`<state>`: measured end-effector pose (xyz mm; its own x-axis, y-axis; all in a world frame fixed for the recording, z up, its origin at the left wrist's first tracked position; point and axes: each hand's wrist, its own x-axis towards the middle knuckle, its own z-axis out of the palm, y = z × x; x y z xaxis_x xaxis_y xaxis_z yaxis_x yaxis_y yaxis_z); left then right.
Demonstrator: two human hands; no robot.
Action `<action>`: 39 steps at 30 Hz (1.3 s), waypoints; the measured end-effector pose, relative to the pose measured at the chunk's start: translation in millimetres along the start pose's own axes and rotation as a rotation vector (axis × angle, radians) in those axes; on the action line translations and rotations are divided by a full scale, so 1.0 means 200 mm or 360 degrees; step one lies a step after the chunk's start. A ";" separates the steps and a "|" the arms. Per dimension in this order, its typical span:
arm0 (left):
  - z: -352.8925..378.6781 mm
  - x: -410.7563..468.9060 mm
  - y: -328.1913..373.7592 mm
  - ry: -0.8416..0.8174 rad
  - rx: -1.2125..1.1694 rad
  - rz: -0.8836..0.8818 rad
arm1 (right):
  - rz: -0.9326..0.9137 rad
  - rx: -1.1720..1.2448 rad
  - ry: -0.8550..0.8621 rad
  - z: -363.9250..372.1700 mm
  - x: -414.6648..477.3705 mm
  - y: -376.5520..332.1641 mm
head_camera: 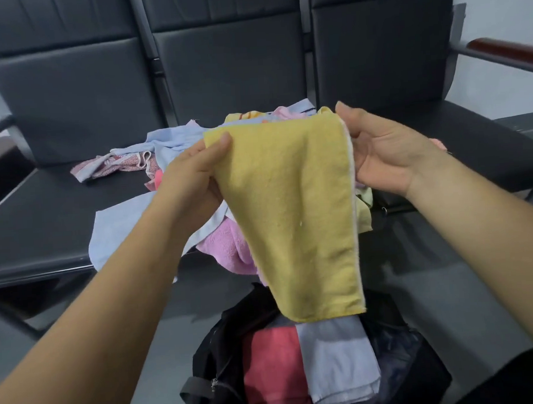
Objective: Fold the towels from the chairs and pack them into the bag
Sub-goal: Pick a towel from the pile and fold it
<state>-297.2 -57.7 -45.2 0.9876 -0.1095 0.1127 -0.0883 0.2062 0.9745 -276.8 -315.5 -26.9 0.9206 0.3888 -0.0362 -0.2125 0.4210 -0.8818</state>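
A yellow towel (290, 206) hangs above the open bag (212, 361) — the left hand (191, 172) pinches one top corner, the right hand (390, 150) has its grip closed on the other. Best to level those corners before halving it.

A yellow towel (294, 212), folded in half, hangs above the open black bag (216, 370), which holds a red towel (272, 367) and a pale blue towel (337, 356). Unfolded towels (162, 152) lie heaped on the black chairs (56, 208).

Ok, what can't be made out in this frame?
Head view:
- Towel pile: middle hidden behind yellow towel, left hand and right hand.
- Bag: bottom cut off by frame edge; contents beneath red towel and grey-blue towel hidden.
- Right armrest: cut off by right edge.
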 end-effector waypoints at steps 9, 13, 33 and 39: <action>-0.07 -0.04 0.02 0.0058 0.0718 0.0237 | -0.0325 -0.0442 0.0310 -0.05 -0.02 0.01; -0.09 -0.02 -0.02 0.0130 0.0478 0.0179 | -0.0304 -0.0268 0.0377 -0.02 0.00 0.03; -0.03 0.00 -0.03 0.0222 0.0210 0.0223 | -0.0284 -0.0079 0.0228 -0.03 -0.02 -0.01; -0.07 0.00 -0.02 0.0192 0.0294 0.0265 | -0.0308 -0.0217 0.0245 -0.05 -0.01 -0.01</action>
<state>-295.7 -44.0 -52.3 0.9648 0.0297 0.2612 -0.2620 0.0294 0.9646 -274.8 -326.0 -29.8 0.9809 0.1785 0.0772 0.0085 0.3573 -0.9340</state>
